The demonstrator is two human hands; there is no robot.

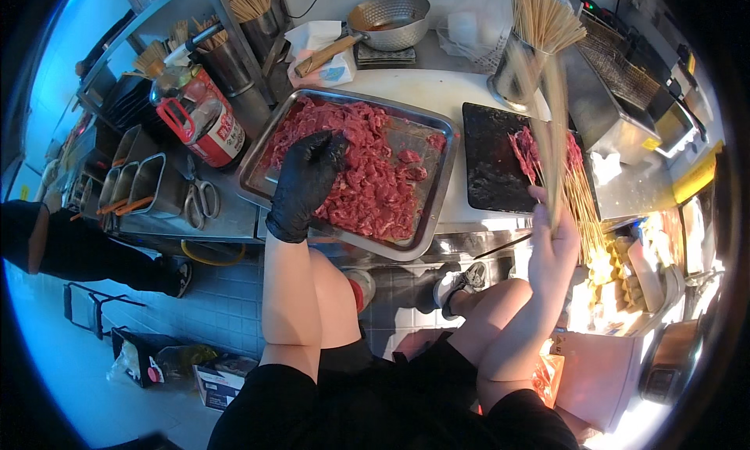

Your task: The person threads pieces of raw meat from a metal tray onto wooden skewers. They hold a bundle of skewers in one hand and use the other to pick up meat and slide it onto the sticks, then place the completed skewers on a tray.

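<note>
My left hand (310, 180), in a black glove, rests at the sliced raw red meat (375, 180) in a steel tray (439, 198); its fingers are bent, and whether they pinch a piece is hidden. My bare right hand (554, 233) holds a bundle of bamboo skewers (551, 139), blurred by motion, their upper ends pointing up near a steel canister. Beneath them, finished meat skewers (577, 186) lie side by side on a black board (492, 163), meat at the far end and bare sticks towards me. More skewers (542, 22) stand in the steel canister (507, 81).
A hammered pan (392, 25) sits behind the white cutting board (433, 87). Left of the tray are a red-labelled jug (211, 122), scissors (201, 198) and steel containers (153, 183). At the far left stands another person (88, 245). Egg trays (615, 280) are at the lower right.
</note>
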